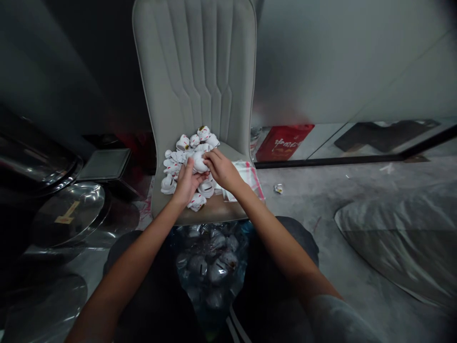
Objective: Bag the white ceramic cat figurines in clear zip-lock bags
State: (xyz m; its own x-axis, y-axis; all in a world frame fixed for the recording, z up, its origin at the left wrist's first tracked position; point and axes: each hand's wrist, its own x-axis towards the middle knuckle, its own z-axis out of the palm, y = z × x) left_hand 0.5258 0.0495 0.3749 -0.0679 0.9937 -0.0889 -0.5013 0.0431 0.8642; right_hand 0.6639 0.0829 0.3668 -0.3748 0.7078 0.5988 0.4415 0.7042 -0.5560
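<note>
Over the seat of a grey chair (205, 214), my left hand (187, 185) cups a smooth white figurine (200, 163) from below, thumb along its side. My right hand (223, 169) grips the same piece from the right with bent fingers, which cover part of it. Around and beneath both hands lies a heap of white figurines (173, 167) with red and gold marks, like small lucky cats. One white coin bank (206, 187) shows a dark slot, just below my hands. A flat clear plastic bag (246, 176) with red edging lies beside my right wrist.
Between my knees hangs a clear plastic bag (214, 271) with several slotted white figurines. Shiny lidded metal canisters (71, 214) stand at left, near a dark box (107, 164). A small figurine (278, 189) lies on the floor at right. A red bag (283, 143) shows behind the glass.
</note>
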